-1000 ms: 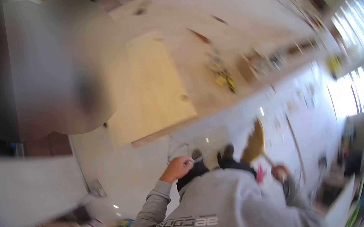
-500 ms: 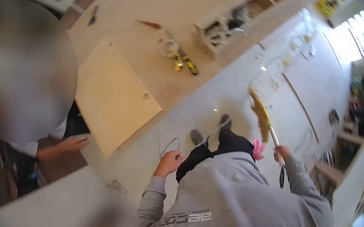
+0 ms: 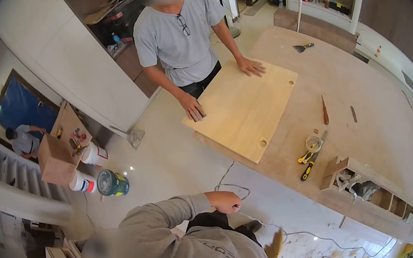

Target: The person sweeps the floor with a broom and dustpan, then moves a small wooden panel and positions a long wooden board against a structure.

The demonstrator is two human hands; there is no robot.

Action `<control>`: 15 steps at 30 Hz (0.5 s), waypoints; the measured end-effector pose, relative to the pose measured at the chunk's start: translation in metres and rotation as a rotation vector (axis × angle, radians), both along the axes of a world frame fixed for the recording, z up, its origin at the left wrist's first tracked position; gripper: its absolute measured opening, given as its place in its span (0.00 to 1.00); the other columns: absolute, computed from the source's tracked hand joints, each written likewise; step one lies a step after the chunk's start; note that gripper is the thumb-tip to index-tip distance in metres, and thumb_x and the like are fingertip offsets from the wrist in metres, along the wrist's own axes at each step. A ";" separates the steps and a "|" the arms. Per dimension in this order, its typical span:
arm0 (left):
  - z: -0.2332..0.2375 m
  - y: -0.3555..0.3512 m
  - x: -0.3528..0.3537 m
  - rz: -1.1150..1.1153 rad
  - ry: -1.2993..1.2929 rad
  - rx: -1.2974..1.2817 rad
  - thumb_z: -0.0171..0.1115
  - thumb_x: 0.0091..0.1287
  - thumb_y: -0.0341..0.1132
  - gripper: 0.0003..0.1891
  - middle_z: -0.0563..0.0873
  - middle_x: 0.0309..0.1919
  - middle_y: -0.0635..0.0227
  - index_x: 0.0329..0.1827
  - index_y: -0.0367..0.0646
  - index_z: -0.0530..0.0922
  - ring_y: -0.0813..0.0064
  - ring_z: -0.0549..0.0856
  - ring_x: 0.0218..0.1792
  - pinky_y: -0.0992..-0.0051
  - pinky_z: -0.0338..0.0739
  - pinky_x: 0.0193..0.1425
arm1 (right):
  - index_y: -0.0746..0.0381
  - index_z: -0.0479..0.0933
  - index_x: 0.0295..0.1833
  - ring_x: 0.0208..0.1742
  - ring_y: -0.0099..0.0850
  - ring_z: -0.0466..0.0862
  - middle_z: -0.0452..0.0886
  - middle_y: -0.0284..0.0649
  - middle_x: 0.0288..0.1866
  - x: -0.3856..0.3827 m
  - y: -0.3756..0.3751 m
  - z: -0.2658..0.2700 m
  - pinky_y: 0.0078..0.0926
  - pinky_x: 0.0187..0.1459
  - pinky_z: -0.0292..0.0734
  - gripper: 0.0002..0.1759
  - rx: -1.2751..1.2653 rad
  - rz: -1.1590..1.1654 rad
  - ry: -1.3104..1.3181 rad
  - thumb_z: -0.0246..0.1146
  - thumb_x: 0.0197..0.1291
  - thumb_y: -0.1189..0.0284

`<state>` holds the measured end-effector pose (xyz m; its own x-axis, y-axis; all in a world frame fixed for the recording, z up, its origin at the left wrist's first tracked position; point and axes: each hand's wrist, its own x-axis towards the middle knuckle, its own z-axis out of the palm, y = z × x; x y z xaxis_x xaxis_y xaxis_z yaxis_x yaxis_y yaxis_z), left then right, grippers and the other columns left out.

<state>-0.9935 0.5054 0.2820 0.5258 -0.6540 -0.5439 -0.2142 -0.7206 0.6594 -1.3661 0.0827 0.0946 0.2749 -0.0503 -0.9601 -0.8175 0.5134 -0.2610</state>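
My left hand (image 3: 225, 202) is closed in a fist in front of my hip, beside the table's near edge. A thin grey cable (image 3: 261, 223) runs from the fist across my shoe, and a slack loop of it lies by the wrist. Low in the view, a broom's yellowish bristles (image 3: 274, 248) show over the floor next to my body; its handle is hidden. My right hand is out of view. Across the table (image 3: 293, 156), a co-worker in a grey T-shirt (image 3: 182, 43) rests both hands on a pale wooden panel (image 3: 248, 108).
On the table lie a scraper (image 3: 303, 48), a red-handled tool (image 3: 324, 111), a tape roll (image 3: 314, 143), a yellow-black knife (image 3: 308, 168) and a wooden box (image 3: 362, 184) with scraps. Buckets (image 3: 112, 182) stand left on the floor. Another person (image 3: 25, 140) is at the far left.
My view has swung left and up, showing the co-worker and the room behind. My right hand and the broom handle have left the view; my left hand stays closed near my hip.
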 end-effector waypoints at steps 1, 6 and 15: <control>-0.007 -0.001 -0.004 0.006 0.004 -0.012 0.55 0.63 0.38 0.11 0.84 0.34 0.57 0.38 0.41 0.80 0.55 0.82 0.38 0.61 0.74 0.41 | 0.63 0.70 0.57 0.39 0.34 0.79 0.78 0.50 0.41 0.011 0.000 0.003 0.37 0.43 0.76 0.30 -0.012 0.019 0.003 0.67 0.54 0.56; -0.012 -0.006 -0.017 0.000 -0.066 0.023 0.53 0.65 0.41 0.13 0.84 0.34 0.58 0.39 0.41 0.80 0.57 0.83 0.40 0.62 0.75 0.43 | 0.63 0.71 0.54 0.36 0.34 0.79 0.78 0.48 0.38 0.041 -0.004 0.014 0.37 0.39 0.77 0.26 -0.042 0.085 0.011 0.65 0.55 0.58; 0.051 -0.022 0.020 0.298 -0.129 -0.503 0.51 0.70 0.35 0.09 0.84 0.34 0.64 0.41 0.38 0.75 0.69 0.81 0.37 0.71 0.74 0.44 | 0.63 0.72 0.48 0.30 0.35 0.79 0.77 0.45 0.33 0.036 -0.001 0.024 0.37 0.33 0.77 0.19 -0.055 0.125 0.027 0.61 0.57 0.61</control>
